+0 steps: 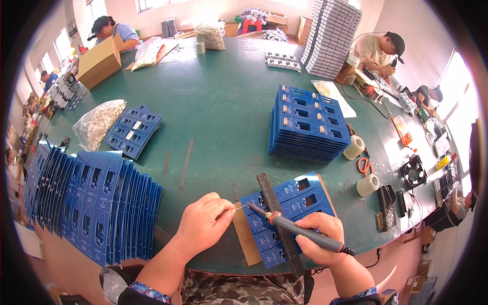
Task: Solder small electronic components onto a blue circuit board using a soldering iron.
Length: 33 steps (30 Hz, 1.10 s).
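Note:
My left hand (204, 223) pinches a thin solder wire (241, 206) between thumb and fingertips. My right hand (328, 235) is wrapped round the grey handle of a soldering iron (297, 229). The iron's tip points left, close to the wire's end, over a blue circuit board panel (265, 238); whether tip and wire touch is too small to tell. The panel has several rectangular cutouts and lies on a brown cardboard sheet (246, 240) at the table's near edge. A dark flat bar (269, 191) lies across the panel and passes under the iron.
Blue panels stand in a row (96, 203) at the left, with a bag of small pale parts (101, 122) behind. A tall panel stack (305, 129), tape rolls (367, 184), orange-handled scissors (364, 165) and a small fan (413, 172) are at the right. Other people work around the table.

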Available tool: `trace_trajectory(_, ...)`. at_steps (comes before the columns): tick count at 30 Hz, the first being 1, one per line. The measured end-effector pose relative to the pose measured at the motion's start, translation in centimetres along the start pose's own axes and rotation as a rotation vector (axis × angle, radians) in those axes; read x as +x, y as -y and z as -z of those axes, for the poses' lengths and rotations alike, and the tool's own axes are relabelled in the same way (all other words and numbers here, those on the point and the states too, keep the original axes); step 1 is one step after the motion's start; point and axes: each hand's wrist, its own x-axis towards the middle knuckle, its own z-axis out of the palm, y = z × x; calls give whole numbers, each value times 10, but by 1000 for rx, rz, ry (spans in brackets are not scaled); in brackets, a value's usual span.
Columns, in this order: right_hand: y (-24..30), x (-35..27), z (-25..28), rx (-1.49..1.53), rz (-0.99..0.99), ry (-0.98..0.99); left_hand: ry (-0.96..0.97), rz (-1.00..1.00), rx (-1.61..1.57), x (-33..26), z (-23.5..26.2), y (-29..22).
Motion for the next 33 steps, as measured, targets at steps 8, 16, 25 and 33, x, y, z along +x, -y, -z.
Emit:
trace_trajectory(8,0,-4,0,5,21,-5,21,-9,5,0,-2,0)
trace_trajectory(16,1,-7,0,5,31,-13,25,-12,18,-1,-6,-1)
trace_trajectory(25,6,-38,9,141,-94,-110,43,104,-308,-29,-3,-25)
trace_trajectory(33,34,-50,-32,330,-224,-124,88,63,-643,-62,-34,-75)
